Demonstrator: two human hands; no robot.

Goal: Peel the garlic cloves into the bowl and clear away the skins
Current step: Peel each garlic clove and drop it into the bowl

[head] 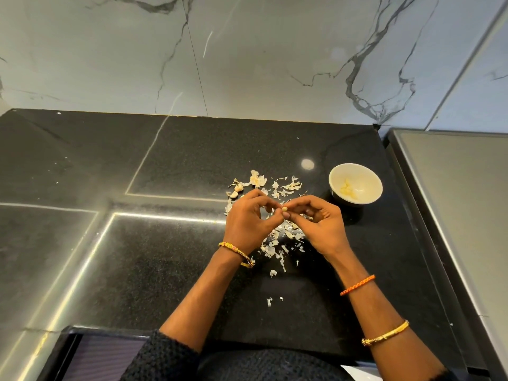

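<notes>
Peeling: L hand (248, 215) + R hand (316, 221) both pinch clove (284, 209) at fingertips, above skins (277, 237) on table (165, 257). Bowl (369, 181) near, R side, holds peeled cloves. Risk: slick clove slips from pinch, drops into skins; more unpeeled cloves (237, 189) behind.

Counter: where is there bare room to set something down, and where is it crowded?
Bare: the black counter left of the skins, and the strip behind them up to the marble wall. Crowded: garlic skins under both hands, unpeeled cloves behind, bowl to the right.
</notes>
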